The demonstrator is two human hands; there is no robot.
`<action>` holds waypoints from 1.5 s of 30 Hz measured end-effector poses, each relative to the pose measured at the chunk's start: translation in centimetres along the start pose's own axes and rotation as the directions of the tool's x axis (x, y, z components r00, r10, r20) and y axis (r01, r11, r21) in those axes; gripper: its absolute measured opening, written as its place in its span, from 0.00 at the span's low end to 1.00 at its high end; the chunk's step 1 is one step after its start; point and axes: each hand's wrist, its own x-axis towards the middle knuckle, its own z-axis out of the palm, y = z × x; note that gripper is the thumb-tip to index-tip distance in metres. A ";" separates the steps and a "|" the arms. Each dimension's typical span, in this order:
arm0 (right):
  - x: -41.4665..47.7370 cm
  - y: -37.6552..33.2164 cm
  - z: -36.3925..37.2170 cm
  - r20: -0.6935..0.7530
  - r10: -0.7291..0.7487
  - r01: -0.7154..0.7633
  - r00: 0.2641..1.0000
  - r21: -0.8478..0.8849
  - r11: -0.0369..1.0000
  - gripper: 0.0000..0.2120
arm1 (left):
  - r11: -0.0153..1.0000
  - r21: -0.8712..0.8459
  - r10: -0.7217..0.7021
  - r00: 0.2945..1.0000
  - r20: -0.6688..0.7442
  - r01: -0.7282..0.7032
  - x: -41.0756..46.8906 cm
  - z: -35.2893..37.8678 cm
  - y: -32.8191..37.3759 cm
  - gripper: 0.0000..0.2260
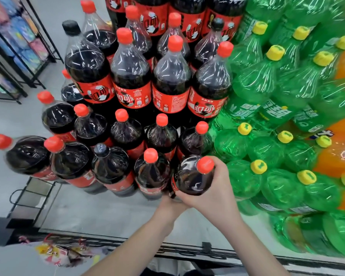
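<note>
1. Currently both hands are clamped on one cola bottle (191, 176), which sits at the front right corner of the cola stack.
2. The right hand (217, 188) wraps the bottle's shoulder, with thumb and fingers curled just below its red cap (205, 164).
3. The left hand (171, 204) grips lower on the body, and its fingers are largely hidden behind the bottle.
4. The held bottle leans toward the camera, just beside a red-capped neighbour bottle (151, 174) on its left.
5. Green bottles (245, 180) with yellow caps stand just beside it on the right, with orange bottles (343, 154) further right.
6. One front-row bottle carries a dark cap (101, 150).
7. A black rack (34, 62) of coloured packs stands well apart at far left, on the grey floor (108, 212).
</note>
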 end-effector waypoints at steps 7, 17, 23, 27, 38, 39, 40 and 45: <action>1.0 0.5 0.3 0.055 -0.024 0.023 0.998 0.018 1.000 0.51 | 1.000 0.014 0.013 1.000 0.019 -0.013 1.2 0.3 -0.4 0.26; 1.3 1.3 0.7 0.081 -0.021 0.018 0.997 0.028 0.999 0.50 | 0.999 -0.039 0.018 1.000 0.008 -0.018 2.1 0.6 -0.9 0.27; 1.1 2.2 1.2 0.082 -0.005 0.004 0.997 0.023 1.000 0.51 | 0.998 -0.053 0.016 1.000 -0.006 -0.016 2.4 0.6 -1.5 0.29; 0.9 2.7 1.4 0.081 0.010 -0.011 0.997 0.016 1.000 0.51 | 0.999 -0.028 0.020 1.000 -0.016 -0.020 2.5 0.3 -2.1 0.27; 0.8 3.0 1.4 0.105 0.005 -0.002 0.994 -0.029 1.000 0.53 | 0.989 -0.145 -0.032 0.997 0.076 0.043 2.4 0.0 -2.3 0.33; 0.8 2.9 1.4 0.103 0.008 -0.005 0.995 -0.034 0.999 0.53 | 0.986 -0.155 -0.047 0.993 0.105 0.063 2.3 -0.1 -2.2 0.36; 0.7 2.9 1.4 0.103 0.012 -0.008 0.995 -0.038 0.999 0.53 | 0.984 -0.160 -0.057 0.992 0.117 0.075 2.3 -0.1 -2.3 0.37; 0.3 2.5 1.5 0.096 0.031 -0.027 0.995 -0.038 0.999 0.55 | 0.966 -0.219 -0.108 0.985 0.136 0.136 1.7 -0.4 -2.1 0.32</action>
